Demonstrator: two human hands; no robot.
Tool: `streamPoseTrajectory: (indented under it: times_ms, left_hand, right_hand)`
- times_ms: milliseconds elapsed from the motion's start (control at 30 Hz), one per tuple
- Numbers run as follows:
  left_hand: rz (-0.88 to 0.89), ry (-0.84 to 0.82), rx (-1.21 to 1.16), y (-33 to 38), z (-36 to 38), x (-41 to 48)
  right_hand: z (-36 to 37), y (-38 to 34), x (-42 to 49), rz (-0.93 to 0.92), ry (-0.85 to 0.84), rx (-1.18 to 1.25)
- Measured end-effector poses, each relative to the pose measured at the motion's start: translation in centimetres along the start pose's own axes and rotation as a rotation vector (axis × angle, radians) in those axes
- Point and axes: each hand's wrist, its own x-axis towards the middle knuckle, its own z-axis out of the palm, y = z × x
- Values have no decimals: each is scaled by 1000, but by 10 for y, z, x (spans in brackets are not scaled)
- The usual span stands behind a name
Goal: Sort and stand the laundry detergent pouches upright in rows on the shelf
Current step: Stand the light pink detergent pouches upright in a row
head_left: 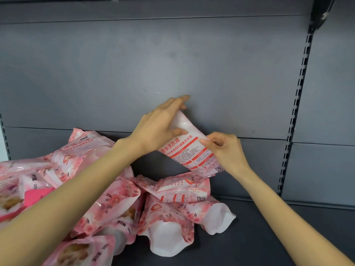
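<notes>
The person is holding one detergent pouch [192,150] in the air over the middle of the shelf [269,237], close to its back edge and just in front of the grey back panel [172,54]. The left hand [163,127] is gripping the pouch's upper end, thumb underneath and the fingers [180,102] stretched over the top. The right hand [224,150] is pinching the pouch's right edge between curled fingers and thumb. The pouch is hanging tilted, its printed back facing the camera and its lower end hovering just above another pouch lying flat on the heap of pouches [115,198]. That heap is sprawling over the left half of the shelf, all the way to the front edge, and none of its pouches is standing. The right half, towards the slotted upright [295,112], is showing bare shelf. The step in hand looks like turning the pouch to set it up, so the task appears barely begun. The next move probably calls for bringing the pouch vertical, base down, and planting it at the back edge on bare shelf, taking care that the soft, filled bag does not slump over.
</notes>
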Motion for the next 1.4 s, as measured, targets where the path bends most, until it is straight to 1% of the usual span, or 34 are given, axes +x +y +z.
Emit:
streamPoseTrajectory:
  times_ms: [100,200,233,333,400,567,733,833,967,1067,1133,1267,1400]
  left_hand:
    - [-146,-68,-139,-19,0,1]
    - [-200,-151,-428,-35,2,-1]
    - [-212,-171,-479,-40,4,-2]
    - [-218,-217,-463,-45,13,-3]
    - [-214,-226,-511,-44,20,-4]
    - [-197,-171,-456,-37,44,0]
    - [-241,-288,-414,-30,65,6]
    - [-234,-307,-467,-28,76,7]
    - [-286,-234,-638,-25,69,8]
    - [-284,-205,-703,-19,60,11]
    - [-273,-200,-729,-13,56,14]
    - [-216,-235,-726,9,57,20]
    - [-207,-276,-751,25,62,24]
  right_hand:
    - [-10,5,4,55,40,65]
    - [-21,11,7,95,62,121]
    - [-24,13,8,99,60,126]
    - [-32,20,7,116,36,104]
    - [-37,29,5,143,36,54]
    - [-50,52,-2,232,79,4]
    - [-54,48,1,203,108,56]
    - [-53,44,2,185,126,119]
    - [-55,42,3,189,127,153]
    - [-60,43,2,201,93,167]
    - [-64,42,2,209,56,171]
    - [-70,39,4,202,62,236]
    - [-80,41,2,226,27,267]
